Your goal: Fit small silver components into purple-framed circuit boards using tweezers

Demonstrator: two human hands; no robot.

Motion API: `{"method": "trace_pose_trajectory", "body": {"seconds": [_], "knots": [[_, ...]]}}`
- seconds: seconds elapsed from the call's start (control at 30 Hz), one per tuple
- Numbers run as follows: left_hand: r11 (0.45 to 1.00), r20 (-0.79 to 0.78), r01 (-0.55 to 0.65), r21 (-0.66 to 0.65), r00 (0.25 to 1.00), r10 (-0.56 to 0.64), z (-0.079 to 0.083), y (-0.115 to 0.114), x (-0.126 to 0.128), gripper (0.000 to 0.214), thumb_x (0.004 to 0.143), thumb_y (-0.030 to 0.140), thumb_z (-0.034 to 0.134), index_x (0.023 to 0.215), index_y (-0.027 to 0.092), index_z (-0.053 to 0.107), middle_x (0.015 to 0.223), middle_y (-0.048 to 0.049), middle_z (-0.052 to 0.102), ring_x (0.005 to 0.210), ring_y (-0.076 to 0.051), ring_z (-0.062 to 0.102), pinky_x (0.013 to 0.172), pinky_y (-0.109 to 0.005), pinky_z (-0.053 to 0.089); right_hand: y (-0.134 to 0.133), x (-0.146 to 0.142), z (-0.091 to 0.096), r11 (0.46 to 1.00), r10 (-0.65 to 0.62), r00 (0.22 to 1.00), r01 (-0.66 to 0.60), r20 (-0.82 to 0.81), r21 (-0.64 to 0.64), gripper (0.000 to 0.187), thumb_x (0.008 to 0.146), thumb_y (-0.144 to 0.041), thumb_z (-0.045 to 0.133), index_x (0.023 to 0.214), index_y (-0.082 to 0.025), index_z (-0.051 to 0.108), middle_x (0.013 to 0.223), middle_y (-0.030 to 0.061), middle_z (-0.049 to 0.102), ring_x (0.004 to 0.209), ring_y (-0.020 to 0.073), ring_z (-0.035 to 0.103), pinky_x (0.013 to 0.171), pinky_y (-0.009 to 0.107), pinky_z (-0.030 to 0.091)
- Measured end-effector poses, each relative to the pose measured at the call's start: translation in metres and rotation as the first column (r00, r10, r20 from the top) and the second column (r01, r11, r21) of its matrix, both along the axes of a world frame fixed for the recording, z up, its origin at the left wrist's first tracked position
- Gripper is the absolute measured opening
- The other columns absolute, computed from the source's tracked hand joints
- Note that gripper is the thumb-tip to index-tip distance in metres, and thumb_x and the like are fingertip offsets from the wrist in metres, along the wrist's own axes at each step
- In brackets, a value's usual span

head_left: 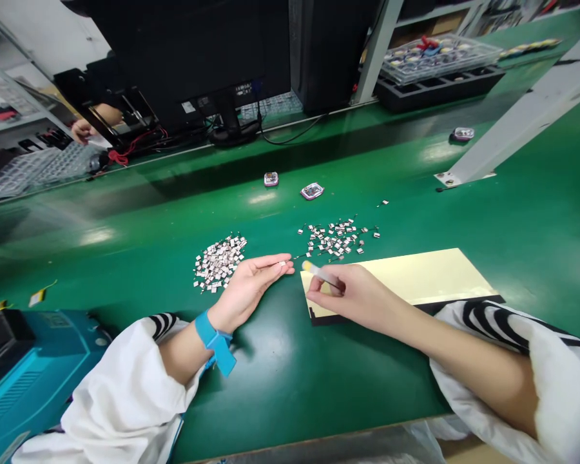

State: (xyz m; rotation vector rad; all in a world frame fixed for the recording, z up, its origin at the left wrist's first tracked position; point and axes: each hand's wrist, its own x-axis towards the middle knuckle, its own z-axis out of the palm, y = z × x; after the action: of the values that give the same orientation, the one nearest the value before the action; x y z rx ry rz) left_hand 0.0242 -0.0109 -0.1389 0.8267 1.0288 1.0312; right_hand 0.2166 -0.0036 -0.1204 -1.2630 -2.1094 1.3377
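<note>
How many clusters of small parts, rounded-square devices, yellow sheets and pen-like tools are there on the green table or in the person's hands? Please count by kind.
Clusters of small parts: 2
Rounded-square devices: 3
Yellow sheet: 1
Pen-like tool: 1, in the right hand
Total: 7

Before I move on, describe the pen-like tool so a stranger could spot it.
On the green bench, find the yellow sheet. At its left end, the right hand grips the pen-like tool: whitish, with a yellow end, unlike the small parts nearby.
</note>
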Motion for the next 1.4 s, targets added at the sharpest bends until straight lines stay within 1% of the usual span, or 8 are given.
{"method": "trace_pose_trajectory", "body": {"seconds": [0.1,0.2,0.3,0.43,0.67,0.93,1.23,1.4], "knots": [[0.99,-0.069,-0.066,0.125,0.995,0.074,0.0,-0.006,0.005,0.018,0.067,0.02,0.072,0.084,0.016,0.069,0.08,-0.0041,0.07,0.077,-0.013,0.065,0.078,-0.021,0.052,0.001,-0.004,-0.002,0.982,-0.109,0.972,0.073,-0.206,-0.176,0.02,0.073,-0.034,0.058,0.069,-0.015,0.058,0.044,-0.0074,0.03,0.041,0.0064,0.027,0.041,0.019,0.018],[0.951,-0.134,-0.051,0.305,0.986,0.096,-0.001,-0.012,0.007,0.012,0.066,0.016,0.071,0.078,0.019,0.07,0.082,-0.0028,0.069,0.077,-0.013,0.065,0.074,-0.02,0.054,0.0,-0.01,-0.005,0.954,-0.188,0.93,0.097,-0.316,-0.284,0.026,0.069,-0.039,0.064,0.072,-0.014,0.059,0.046,-0.0068,0.032,0.043,0.0061,0.026,0.041,0.02,0.018],[0.882,-0.202,-0.005,0.471,0.973,0.114,-0.001,-0.014,0.007,0.012,0.067,0.012,0.069,0.076,0.02,0.07,0.084,-0.0026,0.067,0.079,-0.012,0.064,0.074,-0.02,0.054,-0.003,-0.014,-0.005,0.946,-0.221,0.893,0.098,-0.393,-0.31,0.031,0.069,-0.044,0.065,0.073,-0.013,0.06,0.054,-0.0028,0.044,0.047,0.0074,0.034,0.044,0.021,0.024],[0.801,-0.273,0.049,0.596,0.951,0.144,0.0,-0.014,0.007,0.018,0.068,0.008,0.067,0.077,0.022,0.07,0.082,-0.0017,0.066,0.078,-0.01,0.063,0.076,-0.019,0.052,-0.004,-0.014,-0.004,0.939,-0.259,0.862,0.12,-0.435,-0.323,0.033,0.067,-0.046,0.066,0.072,-0.014,0.06,0.064,0.0011,0.053,0.053,0.0093,0.042,0.047,0.021,0.029],[0.773,-0.347,0.067,0.631,0.916,0.204,-0.004,-0.017,0.008,0.023,0.069,0.008,0.066,0.088,0.021,0.068,0.08,-0.0011,0.067,0.069,-0.008,0.063,0.067,-0.015,0.054,-0.004,-0.014,-0.007,0.943,-0.235,0.869,0.096,-0.436,-0.317,0.029,0.069,-0.044,0.065,0.073,-0.015,0.061,0.066,0.0016,0.055,0.06,0.0128,0.049,0.05,0.022,0.034],[0.632,-0.438,0.126,0.765,0.82,0.367,-0.008,-0.021,0.006,0.028,0.069,0.006,0.066,0.092,0.021,0.066,0.083,0.0007,0.069,0.071,-0.007,0.064,0.07,-0.015,0.053,-0.006,-0.016,-0.007,0.936,-0.272,0.841,0.117,-0.468,-0.333,0.028,0.07,-0.042,0.063,0.071,-0.015,0.06,0.064,0.0011,0.053,0.062,0.0128,0.048,0.054,0.023,0.035],[0.549,-0.477,0.183,0.815,0.75,0.458,-0.005,-0.021,0.007,0.022,0.069,0.006,0.067,0.087,0.019,0.065,0.081,0.0007,0.069,0.073,-0.008,0.064,0.069,-0.015,0.052,-0.007,-0.018,-0.009,0.919,-0.282,0.815,0.079,-0.506,-0.385,0.023,0.072,-0.038,0.064,0.071,-0.016,0.059,0.078,0.0029,0.056,0.077,0.0156,0.05,0.062,0.025,0.036],[0.538,-0.479,0.185,0.822,0.735,0.479,-0.006,-0.021,0.008,0.022,0.07,0.007,0.067,0.088,0.019,0.065,0.081,0.0,0.069,0.072,-0.009,0.064,0.07,-0.016,0.052,-0.007,-0.018,-0.01,0.915,-0.29,0.803,0.072,-0.521,-0.398,0.02,0.071,-0.036,0.065,0.07,-0.016,0.058,0.077,0.0015,0.057,0.077,0.0149,0.05,0.065,0.025,0.036]]}}
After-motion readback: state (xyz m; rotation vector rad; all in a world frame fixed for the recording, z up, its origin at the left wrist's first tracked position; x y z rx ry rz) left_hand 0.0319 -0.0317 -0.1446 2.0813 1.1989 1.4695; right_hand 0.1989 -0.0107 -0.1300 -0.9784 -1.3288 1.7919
